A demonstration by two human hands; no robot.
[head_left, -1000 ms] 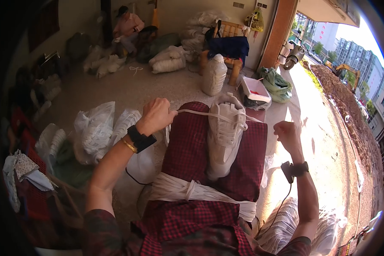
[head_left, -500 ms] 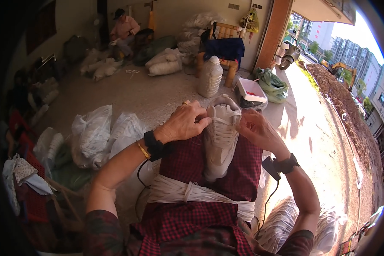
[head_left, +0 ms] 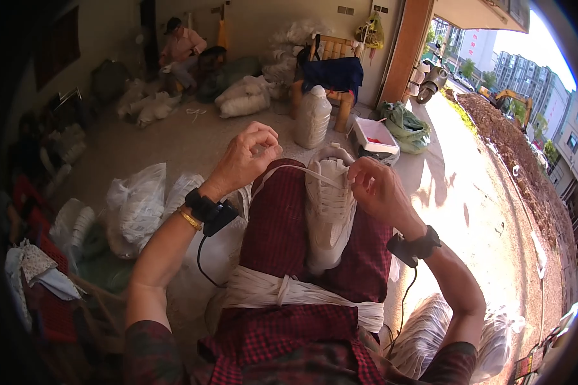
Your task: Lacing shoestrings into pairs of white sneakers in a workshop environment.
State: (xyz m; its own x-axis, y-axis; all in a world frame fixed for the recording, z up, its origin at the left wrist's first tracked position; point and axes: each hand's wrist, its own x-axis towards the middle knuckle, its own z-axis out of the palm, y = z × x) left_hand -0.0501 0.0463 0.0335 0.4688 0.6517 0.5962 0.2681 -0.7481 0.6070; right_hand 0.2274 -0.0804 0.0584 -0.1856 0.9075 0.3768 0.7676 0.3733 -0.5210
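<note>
A white lace-up sneaker (head_left: 329,224) rests on my lap between my thighs, its opening away from me. From its upper eyelets a flat white shoelace (head_left: 288,167) arches left over my thigh and drops beyond it. My left hand (head_left: 253,149) is raised left of the shoe, just above that lace. Its fingers are curled to the thumb; what lies between them cannot be made out. My right hand (head_left: 379,189) is closed at the shoe's right upper edge, fingertips against it. Across my lap lies a tied bundle of white laces (head_left: 260,287).
Clear plastic bags (head_left: 139,202) of pale goods lie to my left, near a red crate (head_left: 48,256). Ahead stand a large plastic bottle (head_left: 313,119), a bamboo chair (head_left: 337,48) and a white tray (head_left: 374,135). Another person (head_left: 185,48) sits at the back.
My left hand has moved left and up, away from the shoe. The lace now stretches out to the left. My right hand stays by the shoe's right edge.
</note>
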